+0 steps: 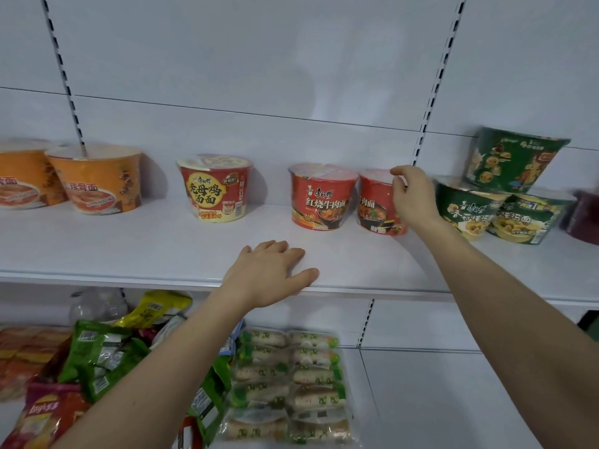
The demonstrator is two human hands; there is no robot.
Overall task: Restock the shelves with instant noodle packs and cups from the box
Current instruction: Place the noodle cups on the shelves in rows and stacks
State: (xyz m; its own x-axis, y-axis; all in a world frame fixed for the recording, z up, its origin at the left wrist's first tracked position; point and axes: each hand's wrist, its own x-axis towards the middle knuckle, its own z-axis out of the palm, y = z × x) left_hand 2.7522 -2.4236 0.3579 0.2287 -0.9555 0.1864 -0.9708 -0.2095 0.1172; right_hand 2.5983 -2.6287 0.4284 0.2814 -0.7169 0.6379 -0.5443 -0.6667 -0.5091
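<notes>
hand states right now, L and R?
Left hand: open, fingers flat on the shelf, holding nothing.
Right hand: closed around the right-hand red noodle cup.

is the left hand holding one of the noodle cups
No, the left hand lies flat on the front edge of the shelf, touching no cup; the right hand grips a red cup.

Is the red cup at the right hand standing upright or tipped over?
Upright. The red cup stands on its base on the shelf, lid up; the right hand grips its rim.
</notes>
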